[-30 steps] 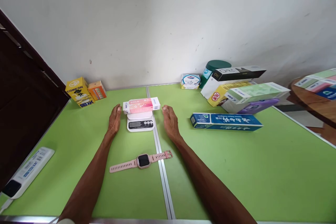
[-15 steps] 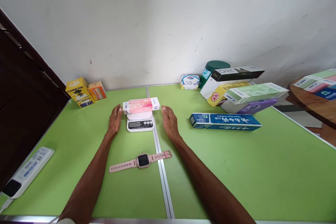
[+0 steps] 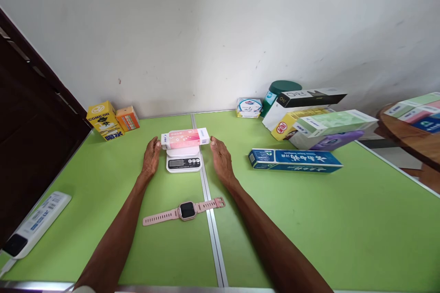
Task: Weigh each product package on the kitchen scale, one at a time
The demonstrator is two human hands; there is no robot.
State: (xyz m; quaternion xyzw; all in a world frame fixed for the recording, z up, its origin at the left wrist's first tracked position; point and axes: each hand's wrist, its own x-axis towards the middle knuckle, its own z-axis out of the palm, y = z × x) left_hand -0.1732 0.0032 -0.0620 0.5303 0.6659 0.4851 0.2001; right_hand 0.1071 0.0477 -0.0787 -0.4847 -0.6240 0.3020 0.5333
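A pink and white toothpaste box (image 3: 185, 138) lies crosswise on a small white kitchen scale (image 3: 184, 164), whose panel has a dark display and several round buttons. Beside the box's left end stands my left hand (image 3: 151, 156), open, palm facing inward. My right hand (image 3: 222, 159) is likewise open at the right end, fingers extended. Whether the fingertips touch the box ends I cannot tell; neither hand grips it. Closer to me, a pink-strapped smartwatch (image 3: 187, 210) is stretched out flat on the green table (image 3: 172, 256).
A blue toothpaste box (image 3: 295, 160) lies to the right, before stacked boxes (image 3: 337, 123) and a green-lidded tub (image 3: 283, 87). Yellow (image 3: 105, 121) and orange boxes (image 3: 127, 119) stand back left. A white power strip (image 3: 41, 224) lies at left. A wall closes the back.
My right hand has shifted slightly left, closer to the end of the pink and white box. My left hand, the box and the scale look almost unchanged.
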